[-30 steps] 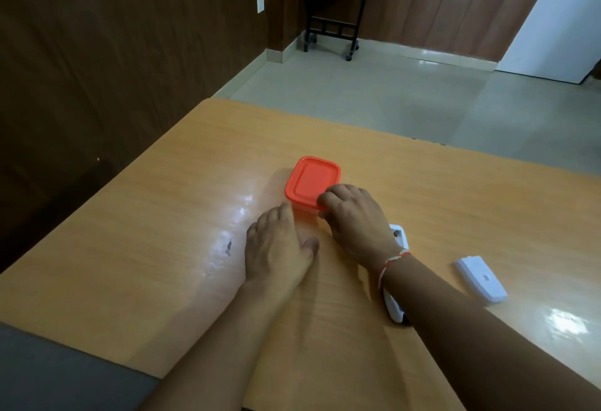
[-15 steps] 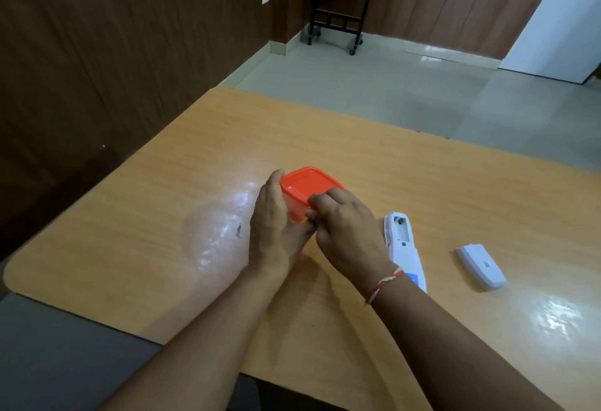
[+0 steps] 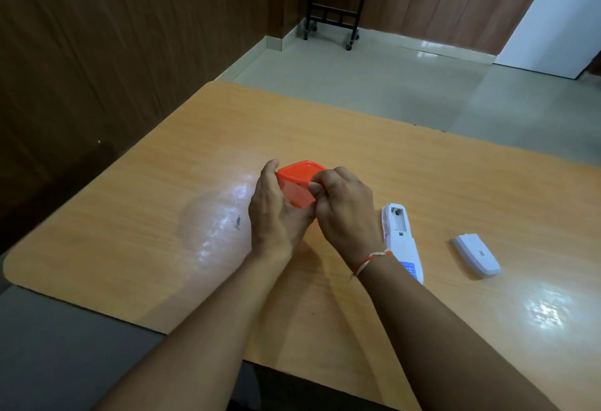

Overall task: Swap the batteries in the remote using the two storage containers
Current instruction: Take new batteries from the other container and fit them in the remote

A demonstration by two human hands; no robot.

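Container (image 3: 297, 191), orange, lidded, held above table (image 3: 406, 163) between both hands, tilted. Left hand (image 3: 271, 212) fingers wrap its left side; right hand (image 3: 344, 209) fingertips pinch lid's near-right corner. Remote (image 3: 401, 238), battery bay open, lies right of right hand. Half second ago container sat lower.

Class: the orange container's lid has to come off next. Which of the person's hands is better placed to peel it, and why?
The right hand: its fingertips already pinch the lid at its near corner, while the left hand cups the container and can steady it.
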